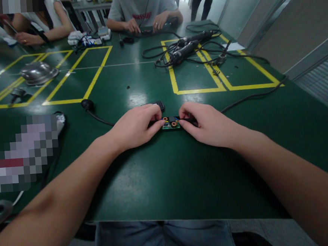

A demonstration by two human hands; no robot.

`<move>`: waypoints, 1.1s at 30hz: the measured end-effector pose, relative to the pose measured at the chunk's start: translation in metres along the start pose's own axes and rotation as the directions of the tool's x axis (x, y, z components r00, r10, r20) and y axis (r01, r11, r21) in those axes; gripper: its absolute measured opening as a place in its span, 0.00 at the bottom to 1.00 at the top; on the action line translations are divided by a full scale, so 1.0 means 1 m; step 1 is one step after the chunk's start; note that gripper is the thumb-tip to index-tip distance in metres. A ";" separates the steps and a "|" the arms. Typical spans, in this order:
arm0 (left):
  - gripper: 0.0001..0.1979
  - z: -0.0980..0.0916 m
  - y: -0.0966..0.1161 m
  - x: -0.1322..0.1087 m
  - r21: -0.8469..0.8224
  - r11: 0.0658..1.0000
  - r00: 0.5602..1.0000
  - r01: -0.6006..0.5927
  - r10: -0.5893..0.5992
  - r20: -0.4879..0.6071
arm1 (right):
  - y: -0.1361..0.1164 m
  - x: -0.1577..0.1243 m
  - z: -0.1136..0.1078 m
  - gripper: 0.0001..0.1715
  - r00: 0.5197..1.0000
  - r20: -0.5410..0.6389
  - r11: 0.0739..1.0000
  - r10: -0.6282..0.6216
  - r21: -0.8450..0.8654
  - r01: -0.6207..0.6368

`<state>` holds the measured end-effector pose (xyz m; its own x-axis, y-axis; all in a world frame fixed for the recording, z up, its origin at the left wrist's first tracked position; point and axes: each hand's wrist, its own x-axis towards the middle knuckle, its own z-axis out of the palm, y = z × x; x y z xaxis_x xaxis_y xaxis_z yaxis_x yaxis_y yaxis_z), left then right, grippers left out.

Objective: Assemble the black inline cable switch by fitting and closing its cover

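Observation:
A small green circuit board (170, 123) with orange coils sits in a black casing on the green table (167, 175), in front of me. My left hand (136, 126) curls over its left end, fingertips pinching the casing. My right hand (206, 123) grips the right end, fingers closed on it. A black cable (252, 97) runs from under my right hand to the right. A ribbed black piece (159, 105) lies just behind my left hand.
A black plug and cord (88, 105) lie left of my hands. Yellow tape boxes mark the table. Black tools with tangled cables (187, 48) lie at the far right, a metal dish (38, 73) at the far left. Other people sit at the far edge.

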<state>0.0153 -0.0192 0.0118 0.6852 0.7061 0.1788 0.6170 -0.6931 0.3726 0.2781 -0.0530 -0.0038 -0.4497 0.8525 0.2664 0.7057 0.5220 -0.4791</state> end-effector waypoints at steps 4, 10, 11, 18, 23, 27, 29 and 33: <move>0.10 -0.003 0.001 -0.001 -0.054 0.999 0.998 0.006 -0.010 -0.064 | 0.000 0.001 -0.004 0.04 0.999 -0.051 0.999 -0.001 0.040 0.003; 0.09 -0.002 -0.004 -0.002 -0.034 0.999 0.987 0.020 -0.025 -0.156 | 0.005 0.000 -0.002 0.07 0.987 -0.161 1.000 0.009 0.019 -0.006; 0.10 -0.001 -0.005 -0.002 -0.020 0.999 0.986 0.029 -0.032 -0.165 | 0.007 0.000 -0.001 0.07 0.984 -0.177 1.000 0.015 0.014 -0.013; 0.11 0.003 -0.011 0.000 0.070 0.992 0.987 0.100 -0.091 -0.129 | 0.017 0.003 0.010 0.10 0.980 -0.193 0.999 0.040 0.015 -0.038; 0.12 0.005 -0.011 0.001 0.104 0.982 0.982 0.159 -0.147 -0.115 | 0.019 0.004 0.011 0.11 0.981 -0.172 0.996 0.091 0.014 -0.090; 0.12 0.002 -0.011 -0.001 0.079 0.990 0.986 0.117 -0.107 -0.126 | 0.013 0.003 0.005 0.10 0.980 -0.179 0.996 0.092 0.024 -0.089; 0.10 -0.001 -0.009 -0.003 0.038 0.997 0.992 0.060 -0.055 -0.110 | 0.010 0.002 0.001 0.08 0.985 -0.155 0.996 0.081 0.039 -0.076; 0.08 -0.006 -0.007 -0.004 -0.004 0.999 0.999 -0.036 0.036 -0.032 | 0.006 0.002 -0.004 0.04 0.997 -0.068 0.997 0.037 0.065 -0.032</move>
<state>0.0056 -0.0164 0.0135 0.6941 0.6851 0.2210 0.5906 -0.7175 0.3693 0.2834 -0.0484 -0.0032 -0.3851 0.8710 0.3050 0.6829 0.4913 -0.5407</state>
